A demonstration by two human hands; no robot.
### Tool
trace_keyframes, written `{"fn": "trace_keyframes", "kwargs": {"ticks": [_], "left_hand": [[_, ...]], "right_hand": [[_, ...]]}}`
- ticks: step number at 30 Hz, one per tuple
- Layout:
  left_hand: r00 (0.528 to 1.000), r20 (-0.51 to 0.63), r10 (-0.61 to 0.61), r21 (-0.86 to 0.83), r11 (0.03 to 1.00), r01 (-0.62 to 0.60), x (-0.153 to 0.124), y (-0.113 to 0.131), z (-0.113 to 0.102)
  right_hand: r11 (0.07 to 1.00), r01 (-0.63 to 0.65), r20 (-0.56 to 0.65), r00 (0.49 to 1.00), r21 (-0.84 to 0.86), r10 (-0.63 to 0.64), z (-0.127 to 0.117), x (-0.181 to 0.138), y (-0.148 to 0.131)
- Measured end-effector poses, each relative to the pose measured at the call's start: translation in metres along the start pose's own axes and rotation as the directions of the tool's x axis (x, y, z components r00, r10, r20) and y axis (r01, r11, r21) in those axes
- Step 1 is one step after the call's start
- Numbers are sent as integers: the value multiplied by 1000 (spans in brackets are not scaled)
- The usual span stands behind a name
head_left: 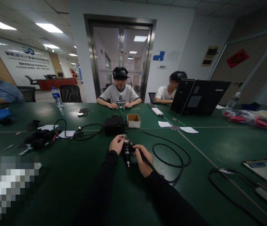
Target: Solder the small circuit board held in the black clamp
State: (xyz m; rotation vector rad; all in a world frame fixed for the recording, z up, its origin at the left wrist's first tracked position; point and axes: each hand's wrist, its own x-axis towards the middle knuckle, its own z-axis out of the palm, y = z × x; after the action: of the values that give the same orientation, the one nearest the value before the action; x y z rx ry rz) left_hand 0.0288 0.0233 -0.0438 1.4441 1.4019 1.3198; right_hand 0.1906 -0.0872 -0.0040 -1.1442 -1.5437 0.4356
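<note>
A black electric screwdriver lies in the middle, its metal bit pointing toward me. Small green and reddish parts show at its far end. My left hand pinches that far end from the left, fingers closed. On the other side my right hand is closed around a thick black cable, its fingertips near the upper part of the screwdriver. Whether the cable joins the screwdriver there is hidden by the fingers. Beyond my hands stand a black power box and an open small cardboard box.
Cable loops lie to the right. A tangle of black parts sits left, with a phone and a water bottle farther back. Two people sit opposite, one behind a black computer case; another person sits far left.
</note>
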Motion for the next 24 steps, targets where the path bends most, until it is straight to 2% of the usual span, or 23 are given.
{"fn": "trace_keyframes", "kwargs": {"ticks": [16, 20, 24], "left_hand": [[999, 33, -4, 4, 1000, 4, -2, 3, -3], [999, 16, -41, 33, 999, 40, -5, 11, -3], [995, -40, -87, 136, 986, 92, -13, 25, -5]], "right_hand": [[999, -34, -2, 999, -3, 34, -2, 0, -6], [999, -53, -43, 998, 12, 53, -1, 1, -5], [998, -65, -59, 996, 27, 66, -2, 1, -5]]}}
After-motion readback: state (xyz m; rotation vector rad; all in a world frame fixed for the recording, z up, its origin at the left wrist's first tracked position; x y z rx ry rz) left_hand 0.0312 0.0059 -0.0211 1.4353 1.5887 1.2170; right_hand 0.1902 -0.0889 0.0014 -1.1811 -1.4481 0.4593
